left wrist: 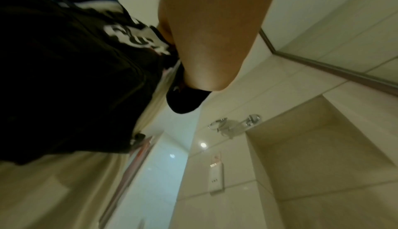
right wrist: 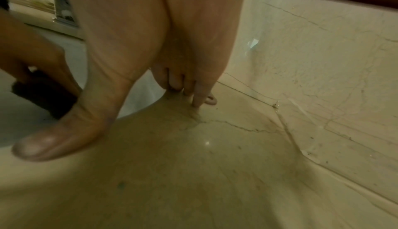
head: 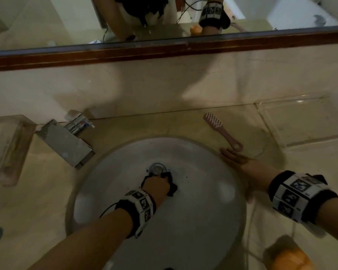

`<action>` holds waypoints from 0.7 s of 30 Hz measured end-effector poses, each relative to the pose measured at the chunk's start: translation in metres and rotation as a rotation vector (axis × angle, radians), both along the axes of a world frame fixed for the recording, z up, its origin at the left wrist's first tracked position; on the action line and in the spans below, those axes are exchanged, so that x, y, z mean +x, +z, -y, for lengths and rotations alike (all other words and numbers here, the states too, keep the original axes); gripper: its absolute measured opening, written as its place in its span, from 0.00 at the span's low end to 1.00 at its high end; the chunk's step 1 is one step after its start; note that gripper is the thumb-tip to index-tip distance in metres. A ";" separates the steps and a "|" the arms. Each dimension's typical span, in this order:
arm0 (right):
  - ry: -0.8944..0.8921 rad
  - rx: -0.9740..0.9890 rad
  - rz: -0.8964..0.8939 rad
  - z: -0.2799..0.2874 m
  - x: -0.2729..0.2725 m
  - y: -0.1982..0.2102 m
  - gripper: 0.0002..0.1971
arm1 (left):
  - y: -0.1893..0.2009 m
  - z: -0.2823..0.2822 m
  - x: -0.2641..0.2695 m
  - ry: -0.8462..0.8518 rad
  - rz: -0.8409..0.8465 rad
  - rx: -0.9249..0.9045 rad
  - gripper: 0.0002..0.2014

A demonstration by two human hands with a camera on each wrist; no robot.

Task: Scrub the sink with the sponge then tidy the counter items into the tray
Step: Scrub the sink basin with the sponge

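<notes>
Bathroom sink (head: 193, 221), left hand (head: 157, 185) gripping sponge (head: 172, 189) near drain (head: 157, 168)

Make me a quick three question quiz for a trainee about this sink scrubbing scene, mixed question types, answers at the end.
1. True or false: the right hand grips the pink plastic comb.
2. Which hand holds the dark sponge by the metal drain of the round white sink?
A. left
B. right
3. Fill in: the clear plastic tray lies on the beige stone ____.

Key: 1 false, it rests flat on the counter; 2 A; 3 counter.
</notes>
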State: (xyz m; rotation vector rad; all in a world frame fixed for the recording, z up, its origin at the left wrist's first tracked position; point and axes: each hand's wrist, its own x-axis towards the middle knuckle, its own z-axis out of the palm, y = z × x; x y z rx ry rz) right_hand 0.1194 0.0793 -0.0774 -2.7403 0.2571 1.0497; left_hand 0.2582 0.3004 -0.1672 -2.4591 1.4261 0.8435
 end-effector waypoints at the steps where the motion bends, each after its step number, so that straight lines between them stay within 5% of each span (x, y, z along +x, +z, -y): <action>1: 0.001 0.002 -0.001 0.000 0.000 0.000 0.74 | 0.009 -0.004 0.002 -0.002 0.060 -0.049 0.15; 3: 0.000 0.002 0.003 0.000 0.000 0.001 0.74 | 0.025 -0.016 0.007 0.068 0.083 -0.038 0.11; 6: 0.003 -0.005 0.009 0.000 0.000 0.001 0.74 | 0.020 -0.034 0.027 0.184 0.051 0.207 0.17; 10: -0.016 0.034 0.024 0.001 -0.001 0.000 0.74 | 0.000 -0.056 0.048 0.443 -0.003 0.316 0.20; 21: -0.023 0.085 0.026 0.004 -0.001 0.003 0.73 | -0.017 0.007 0.043 1.053 -0.275 -0.062 0.23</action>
